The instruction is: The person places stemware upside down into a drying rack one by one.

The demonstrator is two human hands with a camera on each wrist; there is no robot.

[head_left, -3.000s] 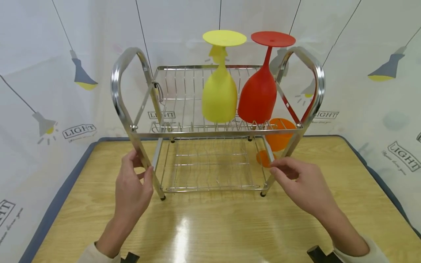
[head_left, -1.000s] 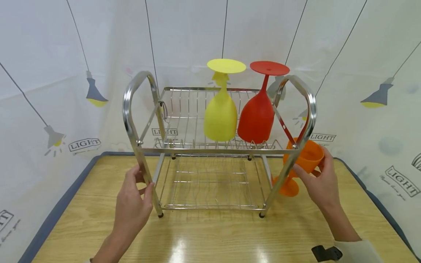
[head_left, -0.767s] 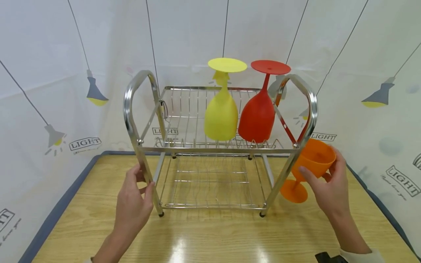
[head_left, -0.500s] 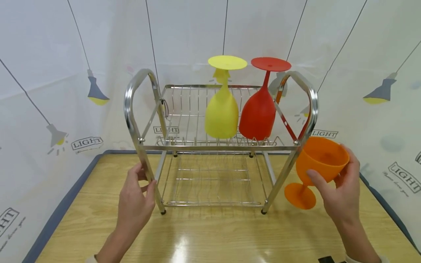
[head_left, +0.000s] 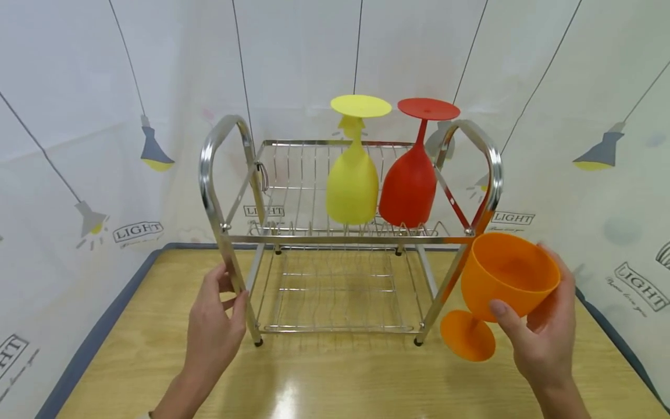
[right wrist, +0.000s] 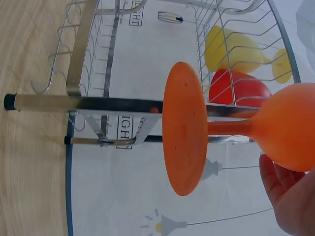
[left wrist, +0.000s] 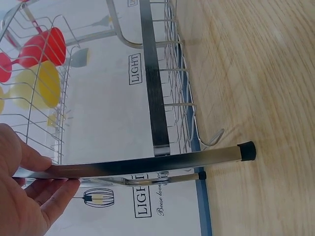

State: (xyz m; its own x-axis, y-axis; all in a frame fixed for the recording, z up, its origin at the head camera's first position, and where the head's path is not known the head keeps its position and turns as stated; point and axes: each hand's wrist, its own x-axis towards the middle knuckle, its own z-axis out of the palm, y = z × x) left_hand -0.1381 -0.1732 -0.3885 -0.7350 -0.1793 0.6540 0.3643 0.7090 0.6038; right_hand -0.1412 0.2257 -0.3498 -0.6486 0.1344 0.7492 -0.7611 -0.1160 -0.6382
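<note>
My right hand (head_left: pixel 549 331) grips an orange goblet (head_left: pixel 497 297) by its bowl, beside the rack's right front leg. The goblet is tilted, its mouth towards me and its foot low at the left; the right wrist view shows the underside of the foot (right wrist: pixel 184 129). With thumb and fingers my left hand (head_left: pixel 217 323) pinches the left front leg of the metal dish rack (head_left: pixel 345 240), as the left wrist view also shows. On the upper tier a yellow goblet (head_left: pixel 352 186) and a red goblet (head_left: pixel 410 189) stand upside down side by side.
The rack's lower wire tier (head_left: pixel 340 291) sits close above the wooden table (head_left: pixel 335 378). Behind and at the sides hangs a white cloth (head_left: pixel 293 58) printed with lamps. A dark blue border (head_left: pixel 104 326) edges the table.
The right hand has left the rack's right leg and taken hold of the orange goblet, which has come from behind that leg forward and to the right. The left hand still holds its leg.
</note>
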